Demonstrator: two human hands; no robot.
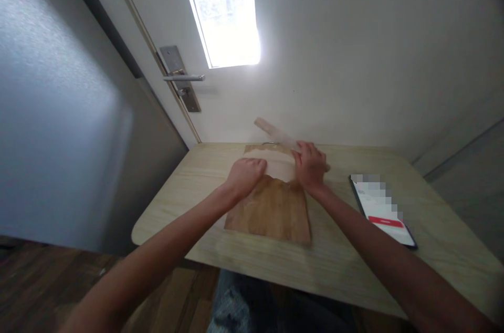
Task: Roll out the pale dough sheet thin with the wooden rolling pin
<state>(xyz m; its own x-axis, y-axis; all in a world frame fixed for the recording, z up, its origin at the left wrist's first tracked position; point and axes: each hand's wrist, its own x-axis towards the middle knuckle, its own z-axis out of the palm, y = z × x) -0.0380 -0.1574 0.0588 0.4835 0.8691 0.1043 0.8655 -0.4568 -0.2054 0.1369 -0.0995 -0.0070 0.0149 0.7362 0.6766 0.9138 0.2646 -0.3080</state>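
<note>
On a pale wooden table (173, 201), a rectangular brown wooden board (271, 215) lies flat. With its centre as the clock's hub and twelve pointing away from the person, a pale beige, flat sheet with an uneven near edge (279, 166) lies across its twelve o'clock part. The left hand (247, 174) rests at about ten-thirty, at the sheet's left end, fingers curled in and pressed together; whether they pinch the sheet, I cannot tell. The right hand (311, 167) is at about one-thirty, its fingers bent and closed around a long, pale, blurred stick-shaped piece (273, 132) slanting toward twelve; its material is unclear. A dark-edged phone with a lit screen (364, 199) lies at three o'clock, and a silvery metal door handle (185, 78) shows at eleven.
</note>
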